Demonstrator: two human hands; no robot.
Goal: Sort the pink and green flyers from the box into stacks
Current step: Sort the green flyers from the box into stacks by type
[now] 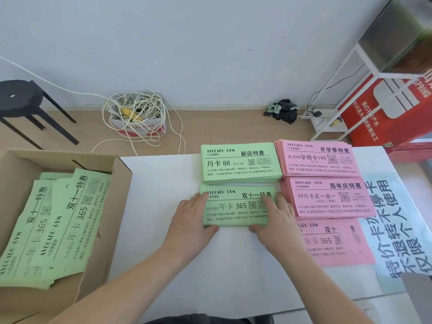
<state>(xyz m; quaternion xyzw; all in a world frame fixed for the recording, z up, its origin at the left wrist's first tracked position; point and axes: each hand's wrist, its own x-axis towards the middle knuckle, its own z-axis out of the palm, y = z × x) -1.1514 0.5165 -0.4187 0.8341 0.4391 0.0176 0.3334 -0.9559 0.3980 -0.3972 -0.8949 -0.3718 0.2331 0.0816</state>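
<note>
A cardboard box (109, 206) at the left holds loose green flyers (53, 228). On the white table (163, 218) lie two green stacks: a far one (240, 163) and a near one (236, 208). My left hand (189, 220) grips the near green stack's left end, thumb under its front edge. My right hand (275, 218) grips its right end the same way. To the right lie three pink piles: far (318, 157), middle (327, 197) and near (332, 242).
A printed white-and-blue sheet (402, 225) covers the table's right side. On the floor beyond are a black stool (21, 99), a small box of tangled cord (138, 115), a white rack (364, 73) and a red carton (388, 108).
</note>
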